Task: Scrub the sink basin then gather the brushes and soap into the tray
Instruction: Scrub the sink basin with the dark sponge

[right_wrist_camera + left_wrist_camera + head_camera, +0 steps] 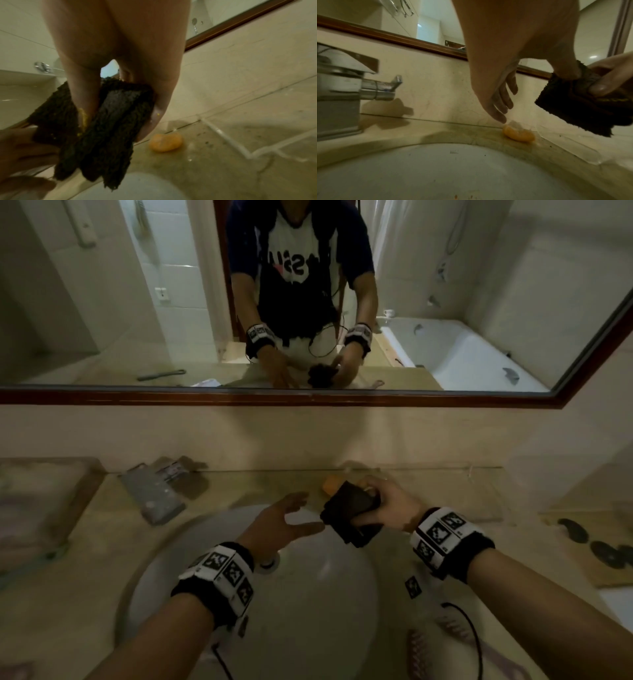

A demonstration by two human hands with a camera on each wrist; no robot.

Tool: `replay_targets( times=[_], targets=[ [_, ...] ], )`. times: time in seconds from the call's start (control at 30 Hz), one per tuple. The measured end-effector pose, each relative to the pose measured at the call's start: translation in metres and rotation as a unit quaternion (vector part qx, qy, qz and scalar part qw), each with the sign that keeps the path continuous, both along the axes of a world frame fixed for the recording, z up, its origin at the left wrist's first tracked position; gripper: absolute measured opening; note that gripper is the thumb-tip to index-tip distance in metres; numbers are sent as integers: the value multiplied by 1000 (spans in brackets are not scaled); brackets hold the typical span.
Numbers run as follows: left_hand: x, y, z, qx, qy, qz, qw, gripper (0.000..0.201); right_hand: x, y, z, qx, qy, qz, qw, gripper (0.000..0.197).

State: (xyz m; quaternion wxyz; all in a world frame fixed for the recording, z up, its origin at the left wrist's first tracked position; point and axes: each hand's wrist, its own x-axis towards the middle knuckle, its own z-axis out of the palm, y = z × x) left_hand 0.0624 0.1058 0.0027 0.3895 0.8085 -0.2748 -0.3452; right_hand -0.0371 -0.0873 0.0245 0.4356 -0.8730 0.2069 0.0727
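Observation:
My right hand [378, 506] grips a dark folded scrub pad [352, 518] above the back rim of the white sink basin [274, 604]. In the right wrist view its thumb and fingers pinch the pad [111, 121], which carries yellow soap smears. My left hand [301, 513] is held open with spread fingers, just left of the pad and not touching it. A small orange soap piece [518, 134] lies on the wet counter behind the basin, below my left fingertips [500, 117]. A clear flat tray [573, 151] lies to the right of the soap.
The chrome faucet [154, 491] stands at the back left of the basin. Pink-bristled brushes [419, 648] lie on the counter at the front right. A wooden board with dark items [582, 546] sits far right. A framed mirror [308, 398] runs along the wall.

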Motion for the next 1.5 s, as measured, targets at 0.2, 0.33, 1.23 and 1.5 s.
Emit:
replay_targets(
  times=[0.2, 0.33, 1.23, 1.5],
  targets=[
    [14, 78, 10, -15, 31, -62, 997, 60, 18, 95, -1, 12, -7, 50, 999, 45],
    [29, 127, 6, -21, -11, -23, 999, 23, 30, 137, -3, 73, 5, 54, 996, 38],
    [124, 254, -81, 372, -196, -253, 871, 137, 129, 225, -120, -119, 215, 115, 963, 49],
    [129, 263, -94, 324, -198, -244, 892, 138, 162, 276, -144, -36, 171, 114, 978, 46]
  ],
)
